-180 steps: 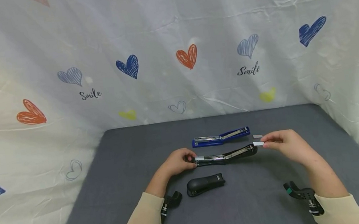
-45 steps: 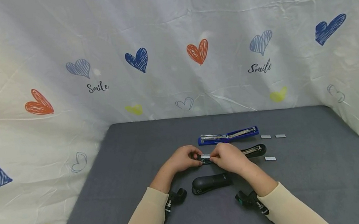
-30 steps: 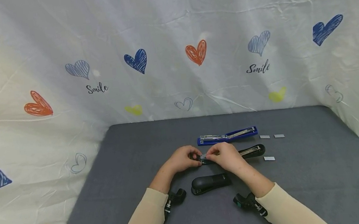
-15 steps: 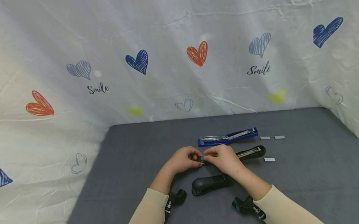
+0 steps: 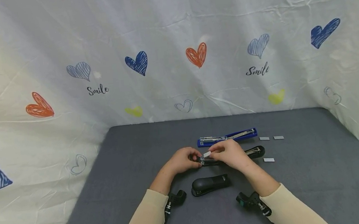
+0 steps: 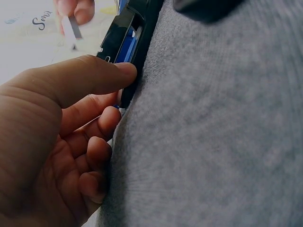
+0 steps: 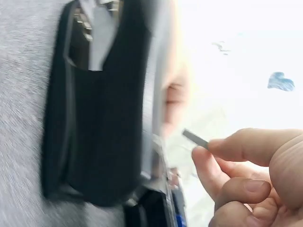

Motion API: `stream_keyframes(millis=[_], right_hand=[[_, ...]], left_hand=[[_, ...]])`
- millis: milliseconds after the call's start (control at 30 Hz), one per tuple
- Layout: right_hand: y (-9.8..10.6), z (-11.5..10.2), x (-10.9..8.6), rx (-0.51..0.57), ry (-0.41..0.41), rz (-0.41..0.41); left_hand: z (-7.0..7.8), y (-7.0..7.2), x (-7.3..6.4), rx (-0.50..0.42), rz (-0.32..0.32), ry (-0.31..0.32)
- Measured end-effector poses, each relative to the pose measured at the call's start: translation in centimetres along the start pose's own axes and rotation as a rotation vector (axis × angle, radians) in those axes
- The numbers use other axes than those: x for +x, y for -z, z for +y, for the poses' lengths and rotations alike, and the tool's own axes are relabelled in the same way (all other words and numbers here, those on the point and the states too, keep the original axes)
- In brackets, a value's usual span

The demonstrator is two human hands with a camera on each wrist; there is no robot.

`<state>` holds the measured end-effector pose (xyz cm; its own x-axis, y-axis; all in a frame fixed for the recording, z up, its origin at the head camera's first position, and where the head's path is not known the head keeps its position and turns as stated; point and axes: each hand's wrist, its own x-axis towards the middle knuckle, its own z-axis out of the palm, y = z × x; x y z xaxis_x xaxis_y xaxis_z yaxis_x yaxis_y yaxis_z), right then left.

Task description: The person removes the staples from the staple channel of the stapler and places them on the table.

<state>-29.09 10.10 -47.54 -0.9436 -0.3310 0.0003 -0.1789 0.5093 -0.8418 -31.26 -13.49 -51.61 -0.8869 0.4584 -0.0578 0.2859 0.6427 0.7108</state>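
An opened-out black stapler (image 5: pixel 209 162) lies across the table with its metal magazine showing. My left hand (image 5: pixel 182 160) grips its left end; in the left wrist view the thumb presses on the black end of the stapler (image 6: pixel 146 21). Between thumb and fingertip, my right hand (image 5: pixel 229 153) pinches a short staple strip (image 5: pixel 207 154), tilted just above the magazine. The right wrist view has that staple strip (image 7: pixel 195 138) sticking out from the fingertips. My right hand hides the middle of the stapler in the head view.
Behind lies an opened blue stapler (image 5: pixel 211 142). A closed black stapler (image 5: pixel 209 185) rests nearer the front. Staple strips lie to the right: two at the back (image 5: pixel 264 138) and one farther forward (image 5: pixel 269 160). A patterned curtain (image 5: pixel 157 30) hangs behind the table.
My right hand came from the right side to the magazine, pulled the staple strip up out of it, and has drawn slightly back right. My left hand keeps its grip on the stapler's end.
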Motion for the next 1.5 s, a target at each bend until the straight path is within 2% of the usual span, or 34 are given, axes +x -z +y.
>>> stream_keyframes(millis=[333, 467, 600, 767, 933, 1200, 1500], right_hand=[[3.8, 0.0, -1.3, 0.033, -0.027, -0.007], [5.2, -0.1, -1.6, -0.012, -0.046, -0.01], [5.7, -0.2, -1.6, -0.113, -0.035, -0.089], [4.4, -0.5, -1.5, -0.288, 0.021, -0.203], [2.0, -0.8, -1.7, -0.436, 0.021, -0.242], [0.3, -0.9, -2.1, -0.62, 0.01, -0.182], [-0.2, -0.8, -2.2, -0.656, 0.003, -0.136]], left_hand=[[-0.3, -0.3, -0.4, -0.008, 0.0, 0.022], [-0.4, -0.3, -0.4, -0.016, -0.002, 0.034], [-0.4, -0.1, -0.3, -0.022, 0.011, 0.036], [-0.3, 0.2, -0.2, -0.015, 0.012, 0.024], [-0.2, 0.2, -0.1, 0.002, 0.015, 0.016], [0.1, 0.1, 0.0, 0.017, 0.017, 0.015], [0.0, -0.1, 0.1, 0.005, 0.012, 0.018]])
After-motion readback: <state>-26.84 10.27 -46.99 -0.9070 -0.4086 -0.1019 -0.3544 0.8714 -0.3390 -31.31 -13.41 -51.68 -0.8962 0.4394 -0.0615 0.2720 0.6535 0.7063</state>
